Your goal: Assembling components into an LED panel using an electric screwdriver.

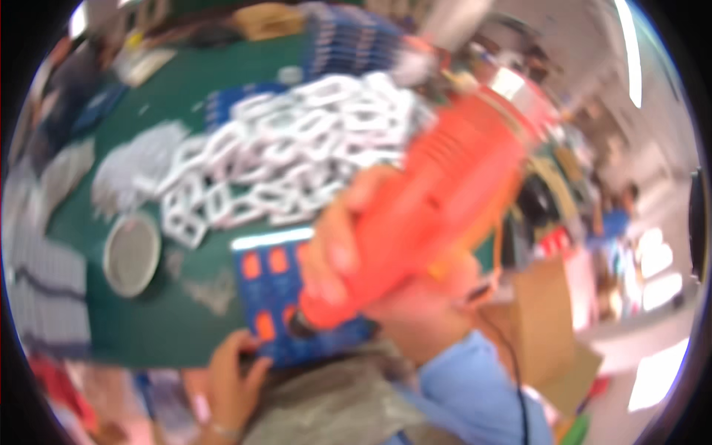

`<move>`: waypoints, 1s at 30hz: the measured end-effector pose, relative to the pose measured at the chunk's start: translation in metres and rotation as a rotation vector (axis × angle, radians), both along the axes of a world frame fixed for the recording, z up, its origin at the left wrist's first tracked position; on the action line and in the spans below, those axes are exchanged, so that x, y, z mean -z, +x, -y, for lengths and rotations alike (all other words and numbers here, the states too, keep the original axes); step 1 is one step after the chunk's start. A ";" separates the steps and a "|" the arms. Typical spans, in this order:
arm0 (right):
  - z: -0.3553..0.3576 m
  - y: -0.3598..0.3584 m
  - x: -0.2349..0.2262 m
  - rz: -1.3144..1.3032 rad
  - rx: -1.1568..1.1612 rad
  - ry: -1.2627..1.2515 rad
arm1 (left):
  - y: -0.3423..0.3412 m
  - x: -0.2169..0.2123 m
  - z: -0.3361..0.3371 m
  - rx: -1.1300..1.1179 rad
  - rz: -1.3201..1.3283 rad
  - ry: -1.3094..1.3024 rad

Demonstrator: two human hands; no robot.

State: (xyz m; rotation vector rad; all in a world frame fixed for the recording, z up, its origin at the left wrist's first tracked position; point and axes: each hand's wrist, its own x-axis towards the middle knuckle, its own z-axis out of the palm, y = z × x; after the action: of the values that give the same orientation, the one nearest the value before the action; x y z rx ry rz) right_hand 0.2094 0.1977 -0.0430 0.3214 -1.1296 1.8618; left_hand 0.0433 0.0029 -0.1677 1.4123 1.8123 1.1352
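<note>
One red power tool [445, 193] was gripped in the right hand [332, 252], slanting down toward a blue tray [285, 352] with orange squares [278, 259], which lay at the near edge of the green worktop [163, 326]. The left hand [236, 378] was at the tray's near left corner, thumb and forefinger narrowly parted; whether they pinched it, I couldn't tell. White frames [297, 141] lay heaped beyond, a round dish [132, 254] toward the worktop's left edge.

Workshop: power tool [437, 208], heaped parts [322, 133]

red tool [437, 200] blurred, blue tray [273, 295] partly hidden
</note>
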 end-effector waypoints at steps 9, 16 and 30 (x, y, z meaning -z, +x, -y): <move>-0.029 0.140 0.040 1.079 1.083 0.007 | 0.003 -0.015 -0.004 0.207 -0.248 0.057; -0.016 0.160 0.062 1.263 1.157 0.146 | -0.006 -0.050 -0.045 0.505 -0.379 0.149; 0.029 0.189 0.027 1.269 1.161 0.601 | 0.101 -0.069 -0.130 0.521 0.611 0.056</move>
State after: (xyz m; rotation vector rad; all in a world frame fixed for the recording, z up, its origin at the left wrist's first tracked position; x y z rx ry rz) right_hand 0.3989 0.1691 -0.0700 -1.1470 -2.0302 0.4779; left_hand 0.1440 0.1327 -0.0984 1.2725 0.9285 1.1648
